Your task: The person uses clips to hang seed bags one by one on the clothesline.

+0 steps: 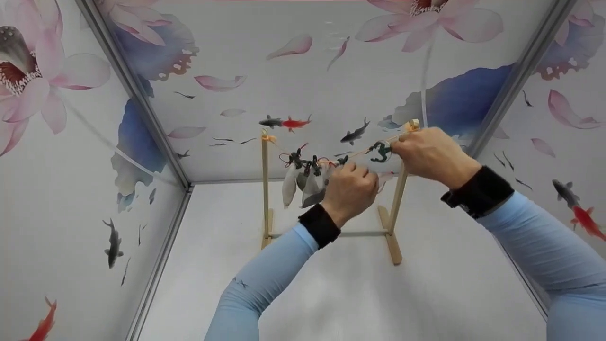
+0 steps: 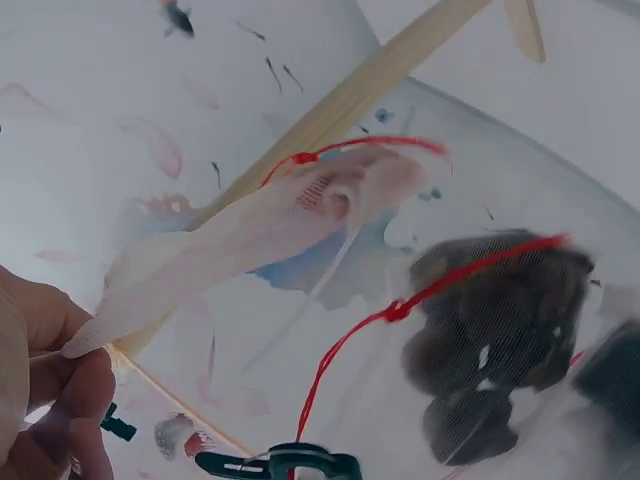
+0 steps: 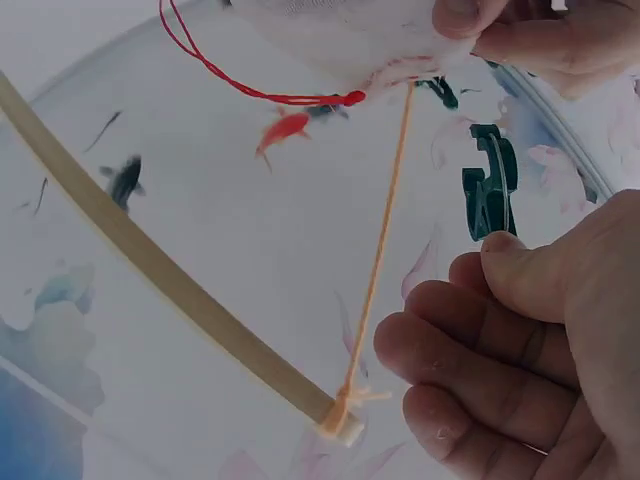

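Observation:
My left hand [image 1: 352,189] pinches the edge of a white mesh drawstring pouch [image 2: 230,220], which has a red cord [image 2: 305,158] and something pinkish inside. In the right wrist view the pouch [image 3: 340,40] is close to the orange line [image 3: 385,220]. With thumb and forefinger my right hand [image 1: 431,154] holds a dark green clothespin [image 3: 490,180], its jaws pointing away from the fingers. Left of my hands, several pouches [image 1: 289,185] hang from the line by dark clips [image 1: 297,158]. A mesh pouch with dark contents [image 2: 500,320] hangs near a green clip [image 2: 300,462] in the left wrist view.
The line is tied between a left wooden post [image 1: 265,184] and a right wooden post [image 1: 397,203] with feet on the white floor. A crossbar [image 1: 360,233] joins them low down. Printed panels with metal frame edges [image 1: 137,94] surround the stand.

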Demonstrator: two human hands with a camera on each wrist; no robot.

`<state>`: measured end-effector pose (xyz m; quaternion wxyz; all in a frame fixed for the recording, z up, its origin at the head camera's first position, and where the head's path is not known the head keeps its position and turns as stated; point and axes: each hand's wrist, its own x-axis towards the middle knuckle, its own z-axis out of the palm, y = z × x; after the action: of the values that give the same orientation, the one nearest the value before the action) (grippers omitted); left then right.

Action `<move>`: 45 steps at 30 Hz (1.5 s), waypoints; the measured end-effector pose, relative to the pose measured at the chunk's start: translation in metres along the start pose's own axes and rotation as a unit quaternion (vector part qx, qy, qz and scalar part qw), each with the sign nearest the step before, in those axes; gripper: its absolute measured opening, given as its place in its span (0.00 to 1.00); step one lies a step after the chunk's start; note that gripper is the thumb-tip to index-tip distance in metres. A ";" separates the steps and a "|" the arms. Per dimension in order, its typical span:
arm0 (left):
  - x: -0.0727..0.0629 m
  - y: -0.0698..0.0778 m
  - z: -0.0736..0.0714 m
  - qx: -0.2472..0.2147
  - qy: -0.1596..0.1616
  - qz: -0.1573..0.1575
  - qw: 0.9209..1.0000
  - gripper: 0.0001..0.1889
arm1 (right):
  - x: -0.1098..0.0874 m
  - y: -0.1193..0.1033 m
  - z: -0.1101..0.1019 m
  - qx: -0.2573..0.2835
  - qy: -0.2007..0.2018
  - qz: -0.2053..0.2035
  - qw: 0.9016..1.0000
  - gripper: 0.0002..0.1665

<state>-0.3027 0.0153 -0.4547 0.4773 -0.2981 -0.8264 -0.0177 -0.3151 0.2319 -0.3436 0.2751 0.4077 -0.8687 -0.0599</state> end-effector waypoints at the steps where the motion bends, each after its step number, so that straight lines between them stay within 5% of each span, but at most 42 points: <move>1: 0.008 -0.004 0.002 0.007 -0.014 -0.004 1.000 0.15 | 0.007 0.004 -0.003 -0.007 -0.017 0.008 1.000 0.13; 5: 0.031 -0.020 0.010 -0.010 -0.103 -0.042 0.994 0.12 | 0.027 0.015 -0.008 -0.009 -0.081 0.052 0.995 0.14; 9: 0.035 -0.037 0.015 -0.071 -0.154 -0.107 0.980 0.11 | 0.037 0.015 0.000 0.013 -0.123 0.078 0.989 0.14; 16: 0.023 -0.053 0.012 -0.169 -0.148 -0.166 0.960 0.12 | 0.046 0.002 0.023 0.022 -0.144 0.072 0.987 0.13; 23: 0.025 -0.054 0.012 -0.146 -0.123 -0.171 0.967 0.15 | 0.061 -0.008 0.026 -0.003 -0.152 0.054 0.987 0.15; 28: 0.026 -0.051 0.015 -0.112 -0.135 -0.173 0.969 0.15 | 0.060 -0.009 0.033 -0.004 -0.179 0.062 0.982 0.12; 34: 0.026 -0.051 0.015 -0.100 -0.146 -0.152 0.972 0.13 | 0.042 -0.002 0.043 0.027 -0.117 0.040 0.992 0.17; 38: 0.018 -0.059 0.008 -0.107 -0.105 -0.114 0.982 0.10 | 0.023 0.002 0.047 0.049 -0.080 0.025 0.995 0.25; 41: 0.004 -0.076 -0.003 -0.122 -0.059 -0.087 0.987 0.10 | 0.007 0.004 0.050 0.061 -0.041 0.027 0.997 0.35; 45: -0.026 -0.115 -0.024 -0.137 0.006 -0.075 0.988 0.13 | -0.018 0.009 0.054 0.072 0.047 0.026 0.996 0.31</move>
<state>-0.3331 -0.0991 -0.4333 0.4342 -0.2978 -0.8335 -0.1679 -0.3404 0.2446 -0.3939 0.2870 0.4055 -0.8674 0.0288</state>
